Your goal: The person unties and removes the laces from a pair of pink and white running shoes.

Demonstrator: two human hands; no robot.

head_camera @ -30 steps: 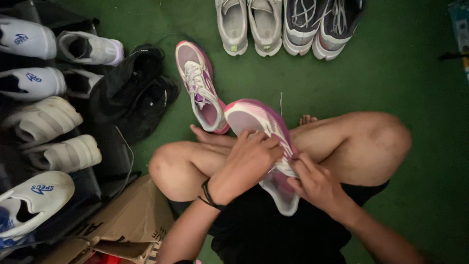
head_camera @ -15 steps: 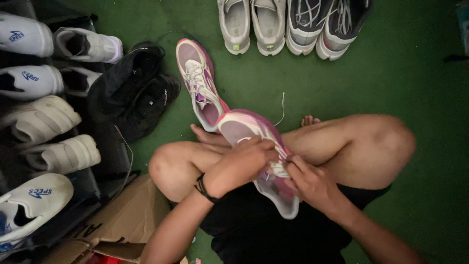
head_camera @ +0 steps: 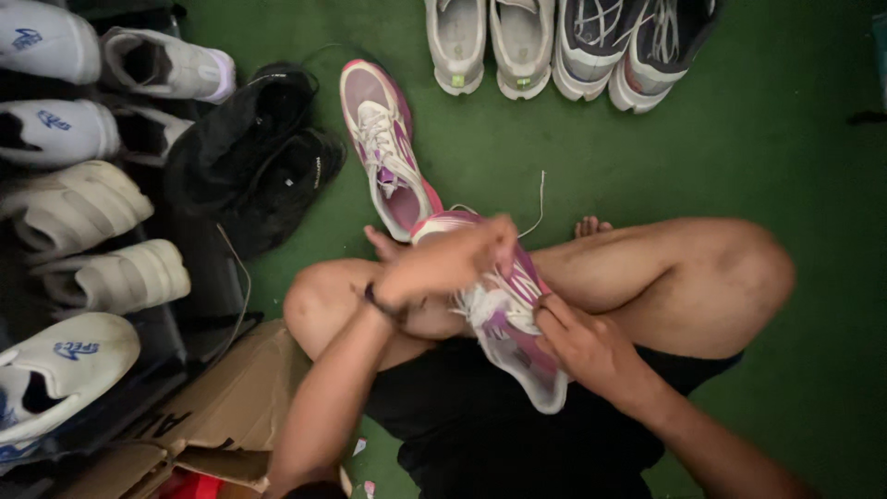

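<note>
I sit cross-legged on a green floor with a pink and purple running shoe (head_camera: 506, 319) resting on my lap. My left hand (head_camera: 448, 261) lies over the shoe's toe and pinches its white lace (head_camera: 536, 203), which trails up to the right. The heel side of the shoe is gripped by my right hand (head_camera: 582, 344), fingers at the lacing. The matching pink shoe (head_camera: 383, 148) lies on the floor just beyond my knees, untouched.
A pair of black shoes (head_camera: 254, 152) lies left of the pink one. Several white shoes (head_camera: 74, 212) line the left edge. Grey and dark pairs (head_camera: 564, 46) stand at the top. An open cardboard box (head_camera: 212, 416) sits by my left knee.
My left hand has slid from the shoe's middle toward its toe, pulling the lace. The shoe has shifted slightly lower on my lap.
</note>
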